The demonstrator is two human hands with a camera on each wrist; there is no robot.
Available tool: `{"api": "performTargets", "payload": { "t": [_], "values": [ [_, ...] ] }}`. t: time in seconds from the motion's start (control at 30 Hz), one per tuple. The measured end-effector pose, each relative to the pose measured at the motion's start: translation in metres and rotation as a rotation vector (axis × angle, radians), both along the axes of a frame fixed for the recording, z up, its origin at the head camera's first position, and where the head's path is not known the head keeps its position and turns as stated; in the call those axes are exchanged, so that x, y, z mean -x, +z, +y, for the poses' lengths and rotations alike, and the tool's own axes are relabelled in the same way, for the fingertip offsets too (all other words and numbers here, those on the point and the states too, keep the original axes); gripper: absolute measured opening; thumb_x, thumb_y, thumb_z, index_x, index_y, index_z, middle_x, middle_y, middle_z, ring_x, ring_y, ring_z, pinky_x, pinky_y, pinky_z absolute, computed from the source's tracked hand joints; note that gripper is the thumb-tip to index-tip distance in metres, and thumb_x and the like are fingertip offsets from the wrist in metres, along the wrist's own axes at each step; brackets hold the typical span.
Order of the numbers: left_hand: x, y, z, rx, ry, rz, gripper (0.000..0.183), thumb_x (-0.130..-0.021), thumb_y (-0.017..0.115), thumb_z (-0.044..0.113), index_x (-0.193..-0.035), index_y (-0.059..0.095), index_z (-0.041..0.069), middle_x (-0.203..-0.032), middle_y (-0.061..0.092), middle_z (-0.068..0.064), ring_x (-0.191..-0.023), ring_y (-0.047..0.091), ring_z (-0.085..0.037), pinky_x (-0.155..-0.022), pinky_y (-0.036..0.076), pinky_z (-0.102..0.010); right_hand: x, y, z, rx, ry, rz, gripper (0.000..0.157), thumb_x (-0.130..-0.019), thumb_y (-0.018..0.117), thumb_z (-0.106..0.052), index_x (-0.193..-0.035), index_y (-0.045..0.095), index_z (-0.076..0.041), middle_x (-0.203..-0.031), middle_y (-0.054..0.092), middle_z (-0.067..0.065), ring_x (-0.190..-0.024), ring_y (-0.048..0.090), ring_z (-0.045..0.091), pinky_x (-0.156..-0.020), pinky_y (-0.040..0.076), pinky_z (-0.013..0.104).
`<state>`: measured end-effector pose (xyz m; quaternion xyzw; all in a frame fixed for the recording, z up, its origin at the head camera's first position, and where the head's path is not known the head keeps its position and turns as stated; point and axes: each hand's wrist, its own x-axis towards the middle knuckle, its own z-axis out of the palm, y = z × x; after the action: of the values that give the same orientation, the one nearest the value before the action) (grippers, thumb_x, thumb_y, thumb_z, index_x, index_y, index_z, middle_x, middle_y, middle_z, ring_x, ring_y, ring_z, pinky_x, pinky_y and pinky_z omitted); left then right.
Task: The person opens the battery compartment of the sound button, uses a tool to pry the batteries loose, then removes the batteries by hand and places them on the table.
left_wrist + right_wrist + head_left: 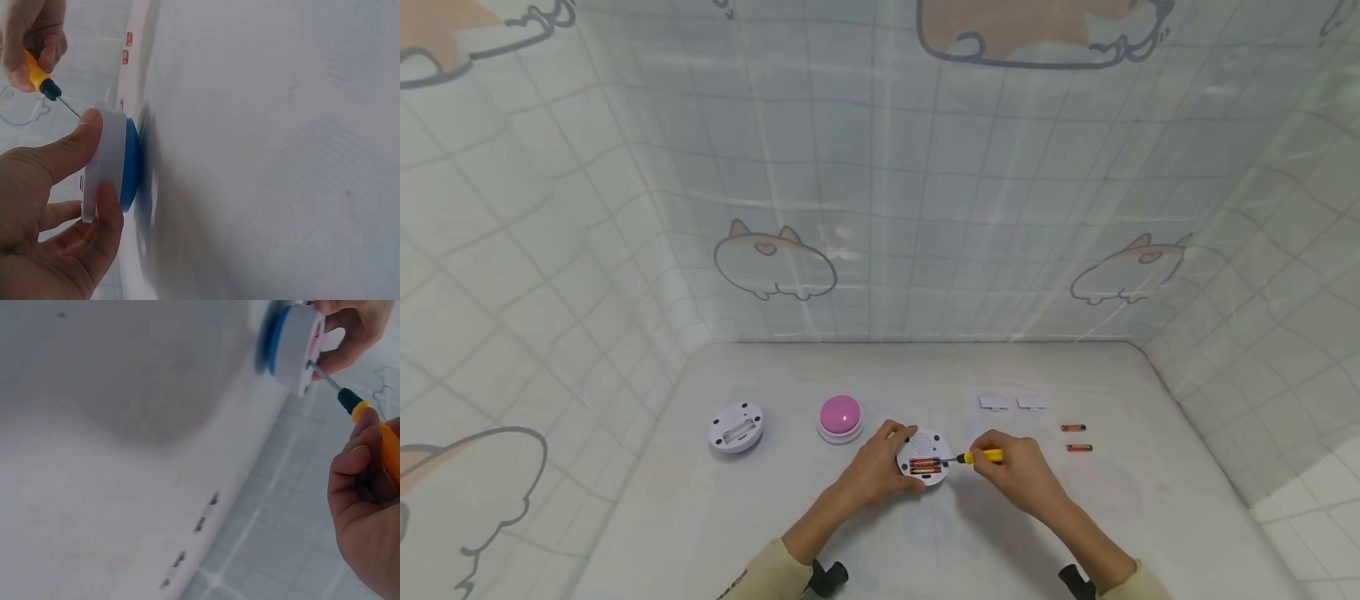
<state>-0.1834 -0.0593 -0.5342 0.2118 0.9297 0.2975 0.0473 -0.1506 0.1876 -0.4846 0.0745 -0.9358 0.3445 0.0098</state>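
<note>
My left hand [874,468] grips a round white push-button device [934,442] by its sides, underside up; its blue button [130,164] faces down at the table. Two red batteries [924,467] lie side by side in its uncovered compartment. From the right, my right hand [1017,472] holds a yellow-handled screwdriver [987,456]. The tip of its metal shaft meets the device's underside at the right end of the batteries. In the right wrist view, thumb and fingers are curled round the yellow handle [389,450].
Left of my hands stand a pink-topped button [840,415] and an upturned white device [736,427] with its compartment uncovered. Two white covers [993,403] lie at the back right, near two loose batteries [1079,447]. Patterned curtain walls [880,208] enclose the table's back and sides.
</note>
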Motion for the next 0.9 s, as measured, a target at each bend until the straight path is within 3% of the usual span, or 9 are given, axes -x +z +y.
{"api": "performTargets", "payload": {
  "t": [0.53,0.9],
  "values": [
    [0.001,-0.002,-0.001,0.003,0.006,0.016,0.093,-0.071,0.091,0.043,-0.148,0.05,0.012,-0.135,0.053,-0.007,-0.109,0.057,-0.02,-0.099,0.05,-0.041,0.01,-0.023,0.016,0.236,-0.121,-0.165,0.012,-0.095,0.069,-0.021,-0.101,0.074,-0.012,-0.073,0.066,-0.001,-0.073,0.057,0.018,-0.064,0.049,0.026],
    [0.001,-0.002,-0.001,0.0,0.01,0.019,0.092,-0.071,0.091,0.042,-0.147,0.05,0.012,-0.134,0.053,-0.008,-0.109,0.057,-0.02,-0.099,0.05,-0.041,0.011,-0.026,0.021,0.306,-0.124,-0.167,0.013,-0.096,0.068,-0.022,-0.101,0.074,-0.011,-0.075,0.067,0.002,-0.073,0.058,0.021,-0.064,0.05,0.024]
  ]
}}
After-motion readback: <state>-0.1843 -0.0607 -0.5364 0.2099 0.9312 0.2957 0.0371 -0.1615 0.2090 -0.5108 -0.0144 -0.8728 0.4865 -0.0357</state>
